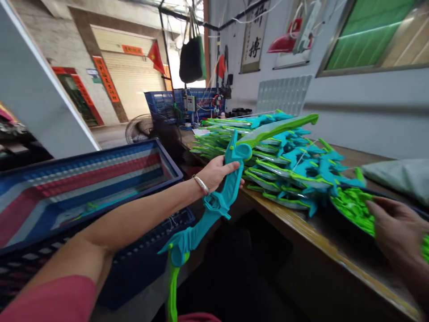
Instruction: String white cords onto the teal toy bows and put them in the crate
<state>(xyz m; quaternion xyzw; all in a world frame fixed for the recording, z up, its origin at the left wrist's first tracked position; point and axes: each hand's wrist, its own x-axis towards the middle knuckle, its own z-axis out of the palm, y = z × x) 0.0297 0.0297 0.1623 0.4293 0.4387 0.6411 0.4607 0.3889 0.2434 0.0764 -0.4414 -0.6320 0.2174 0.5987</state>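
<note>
Head view: left hand (217,173) clamped round toy bow (231,188) by teal grip, probably for balance, bow slanting beside table (301,227); right hand (397,226) at green pieces (353,206), likely set close for easy reach, can't tell from here if pinching any; bow stack (284,167) on table

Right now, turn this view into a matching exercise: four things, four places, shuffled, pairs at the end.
1. turquoise-and-lime bow-shaped plastic piece
2. heaped small lime-green plastic parts
3. blue plastic crate with striped lining
4. red dome-shaped lampshade

A. high up, near the pale wall
B. gripped in the left hand
C. beside the right hand
D. reaching the picture's left edge

Pairs: 1-B, 2-C, 3-D, 4-A
</note>
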